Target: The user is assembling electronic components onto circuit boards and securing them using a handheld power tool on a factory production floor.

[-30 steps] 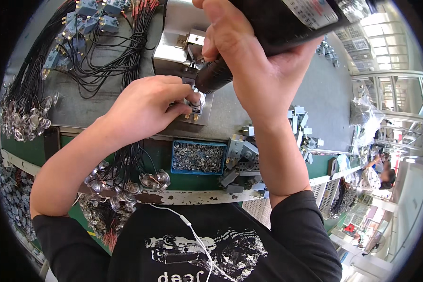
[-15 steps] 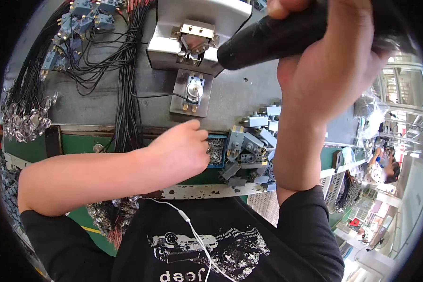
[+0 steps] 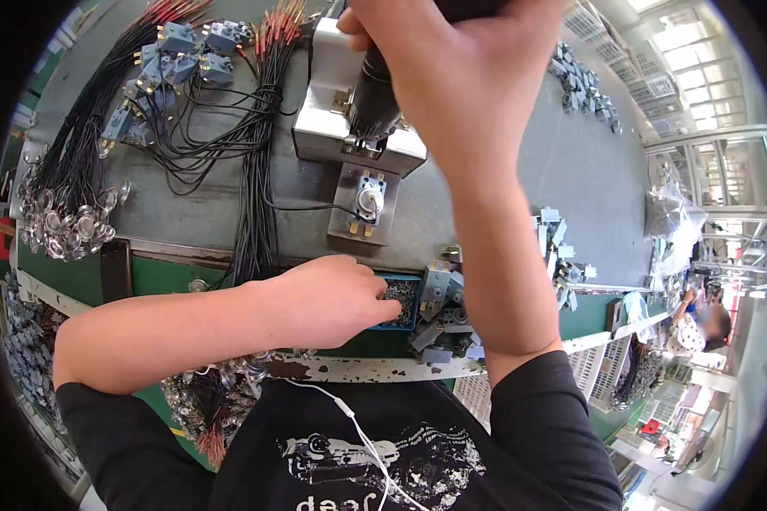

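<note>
Grey switch unit (image 3: 369,201) sits on the metal block (image 3: 343,228) at frame centre, a round metal disc on top and a black wire (image 3: 311,207) running left to the bundle. Left hand (image 3: 324,298), below it, has curled fingers dipped into the blue tray (image 3: 417,300) of small metal parts; whether anything is pinched cannot be told. Right hand (image 3: 464,72), top centre, is wrapped firmly around a black power driver (image 3: 373,100), its nose clear of the unit. Judged part-finished: unit seated, wire laid, completion unconfirmed. Wired units (image 3: 179,36), upper left of the worktop (image 3: 588,192), appear done; loose grey units (image 3: 437,285), right of the tray, appear outstanding.
</note>
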A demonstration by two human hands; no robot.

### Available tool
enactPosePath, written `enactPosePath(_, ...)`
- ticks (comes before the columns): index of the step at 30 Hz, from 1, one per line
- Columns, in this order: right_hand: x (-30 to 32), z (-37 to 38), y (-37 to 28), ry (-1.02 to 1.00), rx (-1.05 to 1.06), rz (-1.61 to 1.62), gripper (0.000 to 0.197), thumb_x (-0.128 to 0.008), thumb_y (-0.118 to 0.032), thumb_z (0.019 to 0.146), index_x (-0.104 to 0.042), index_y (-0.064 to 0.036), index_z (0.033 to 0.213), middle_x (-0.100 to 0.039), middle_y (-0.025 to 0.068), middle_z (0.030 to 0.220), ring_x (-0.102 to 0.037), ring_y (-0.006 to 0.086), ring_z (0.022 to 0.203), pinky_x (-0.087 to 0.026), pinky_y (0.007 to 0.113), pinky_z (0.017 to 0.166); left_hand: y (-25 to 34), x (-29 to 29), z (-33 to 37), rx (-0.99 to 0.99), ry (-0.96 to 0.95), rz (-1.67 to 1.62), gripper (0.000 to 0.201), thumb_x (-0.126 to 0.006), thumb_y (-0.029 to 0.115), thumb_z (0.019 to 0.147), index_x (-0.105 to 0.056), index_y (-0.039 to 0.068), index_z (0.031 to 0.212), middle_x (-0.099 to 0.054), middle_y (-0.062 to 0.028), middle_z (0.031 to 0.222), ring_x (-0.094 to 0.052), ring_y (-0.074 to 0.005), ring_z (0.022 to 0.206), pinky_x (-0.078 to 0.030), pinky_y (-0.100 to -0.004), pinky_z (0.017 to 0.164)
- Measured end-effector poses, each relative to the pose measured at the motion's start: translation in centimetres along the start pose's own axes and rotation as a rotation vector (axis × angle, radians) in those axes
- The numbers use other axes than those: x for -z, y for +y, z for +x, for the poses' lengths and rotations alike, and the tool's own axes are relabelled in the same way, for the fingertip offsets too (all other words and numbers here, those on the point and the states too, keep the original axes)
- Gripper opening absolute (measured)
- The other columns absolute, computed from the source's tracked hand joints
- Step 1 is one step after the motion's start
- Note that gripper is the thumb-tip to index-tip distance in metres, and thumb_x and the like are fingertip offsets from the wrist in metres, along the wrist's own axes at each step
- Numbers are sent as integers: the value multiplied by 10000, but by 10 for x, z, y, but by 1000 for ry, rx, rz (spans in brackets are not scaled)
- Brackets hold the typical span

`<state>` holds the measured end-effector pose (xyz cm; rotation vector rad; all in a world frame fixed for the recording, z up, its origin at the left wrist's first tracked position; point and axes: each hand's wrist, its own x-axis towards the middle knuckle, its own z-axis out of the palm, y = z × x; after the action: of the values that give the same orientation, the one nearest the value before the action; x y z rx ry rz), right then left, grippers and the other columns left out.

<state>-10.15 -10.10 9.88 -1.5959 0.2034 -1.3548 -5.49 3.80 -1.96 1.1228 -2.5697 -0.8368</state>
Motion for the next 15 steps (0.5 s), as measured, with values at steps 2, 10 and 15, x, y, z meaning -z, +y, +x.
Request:
enactPosePath(2,14,12,13,-109,-44,65,537,-697,103,890,-391,-25,1311,-648,65,920,-664,123,758,-556,270,620,3,9,0,8,71,-39,131,-678,95,821,-650,73,947,-627,-92,848,-656,-299,882,-530,-434,808)
enactPosePath(10,15,-21,-16,131,-96,28,456,-736,91,871,-481,4,1239,-673,91,874,-667,140,684,-555,283,567,-21,68,-21,215,596,52,120,-709,63,826,-655,65,933,-649,-81,872,-645,-296,883,-498,-423,818)
enactPosePath(15,28,-6,-9,90,-26,10,307,-784,-4,900,-565,9,1115,-684,81,846,-650,130,604,-527,273,502,-31,55,-16,193,610,176,117,-717,80,829,-652,76,927,-652,-58,867,-635,-268,900,-482,-402,821)
